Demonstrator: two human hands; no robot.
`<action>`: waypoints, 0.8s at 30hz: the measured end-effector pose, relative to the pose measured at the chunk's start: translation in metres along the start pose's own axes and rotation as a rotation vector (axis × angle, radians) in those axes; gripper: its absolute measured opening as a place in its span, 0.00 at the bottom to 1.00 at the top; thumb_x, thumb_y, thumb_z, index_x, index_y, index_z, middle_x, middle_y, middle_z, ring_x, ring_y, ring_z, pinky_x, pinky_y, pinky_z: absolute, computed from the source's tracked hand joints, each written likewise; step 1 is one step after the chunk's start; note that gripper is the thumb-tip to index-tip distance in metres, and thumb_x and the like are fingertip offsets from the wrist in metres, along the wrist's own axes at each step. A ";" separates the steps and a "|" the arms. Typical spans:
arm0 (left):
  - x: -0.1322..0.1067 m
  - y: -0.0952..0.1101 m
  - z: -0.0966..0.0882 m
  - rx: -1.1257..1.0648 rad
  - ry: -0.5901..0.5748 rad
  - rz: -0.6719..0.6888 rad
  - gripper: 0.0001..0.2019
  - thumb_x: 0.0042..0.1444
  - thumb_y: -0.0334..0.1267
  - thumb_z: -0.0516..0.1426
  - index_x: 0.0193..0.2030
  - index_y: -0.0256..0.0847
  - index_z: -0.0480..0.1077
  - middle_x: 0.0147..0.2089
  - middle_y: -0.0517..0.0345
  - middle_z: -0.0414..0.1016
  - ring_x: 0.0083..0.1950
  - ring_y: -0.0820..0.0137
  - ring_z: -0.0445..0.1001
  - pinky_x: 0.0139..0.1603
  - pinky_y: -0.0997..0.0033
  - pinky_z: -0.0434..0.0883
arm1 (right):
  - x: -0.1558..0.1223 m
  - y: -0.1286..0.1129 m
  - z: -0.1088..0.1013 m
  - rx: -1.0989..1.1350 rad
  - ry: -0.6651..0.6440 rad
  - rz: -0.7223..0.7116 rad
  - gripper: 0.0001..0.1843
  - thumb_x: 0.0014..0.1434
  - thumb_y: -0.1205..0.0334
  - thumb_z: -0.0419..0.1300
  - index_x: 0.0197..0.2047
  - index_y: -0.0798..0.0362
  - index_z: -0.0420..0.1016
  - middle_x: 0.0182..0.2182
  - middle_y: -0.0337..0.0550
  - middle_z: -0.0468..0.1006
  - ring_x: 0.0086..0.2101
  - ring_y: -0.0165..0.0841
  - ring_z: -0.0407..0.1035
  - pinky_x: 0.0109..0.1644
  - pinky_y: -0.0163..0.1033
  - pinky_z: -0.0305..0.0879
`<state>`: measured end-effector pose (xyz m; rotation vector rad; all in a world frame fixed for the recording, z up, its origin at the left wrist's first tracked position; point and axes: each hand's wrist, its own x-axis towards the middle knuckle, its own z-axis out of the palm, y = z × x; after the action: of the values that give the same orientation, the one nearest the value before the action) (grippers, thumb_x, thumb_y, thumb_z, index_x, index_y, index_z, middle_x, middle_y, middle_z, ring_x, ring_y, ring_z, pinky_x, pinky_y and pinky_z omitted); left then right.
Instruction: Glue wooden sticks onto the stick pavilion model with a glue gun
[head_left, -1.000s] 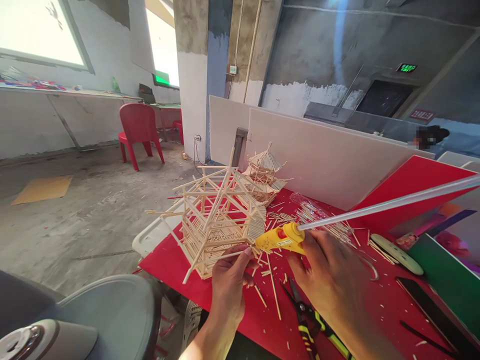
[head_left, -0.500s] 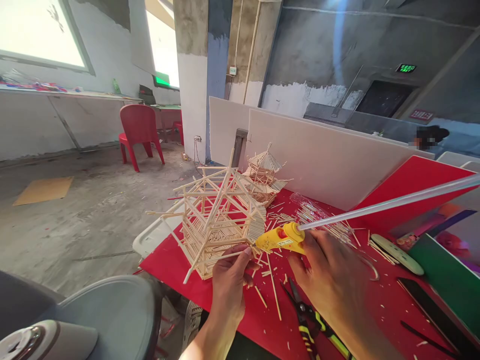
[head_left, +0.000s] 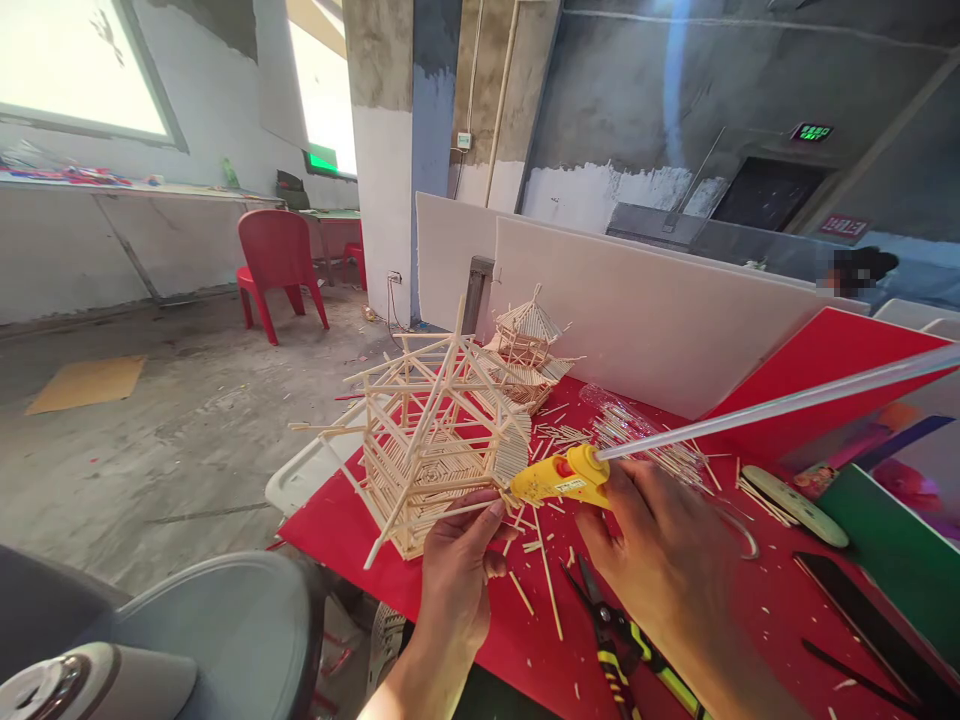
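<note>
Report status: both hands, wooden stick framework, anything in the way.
Right hand gripping yellow plastic glue gun, pointed at pale wooden stick framework. Left hand at framework's near edge, exact hold unclear. Black-and-yellow cutters near right hand on red tabletop.

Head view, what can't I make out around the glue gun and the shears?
In the head view:
Glue gun: handle hidden by the right hand; label too small to read.
Glue stick: far end cut off by the right edge.
Shears: handle ends cut off by the bottom edge.
</note>
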<state>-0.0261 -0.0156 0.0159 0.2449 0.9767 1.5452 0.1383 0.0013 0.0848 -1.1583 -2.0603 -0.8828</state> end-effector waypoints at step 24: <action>0.001 -0.003 0.003 -0.090 0.058 -0.088 0.18 0.34 0.36 0.74 0.34 0.37 0.78 0.25 0.60 0.75 0.21 0.78 0.70 0.14 0.82 0.56 | -0.002 0.001 0.004 0.000 0.006 -0.002 0.11 0.60 0.64 0.61 0.47 0.54 0.72 0.35 0.43 0.76 0.33 0.34 0.70 0.38 0.40 0.64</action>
<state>-0.0225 -0.0132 0.0153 0.0924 0.9479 1.5182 0.1395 0.0037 0.0813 -1.1523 -2.0567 -0.8868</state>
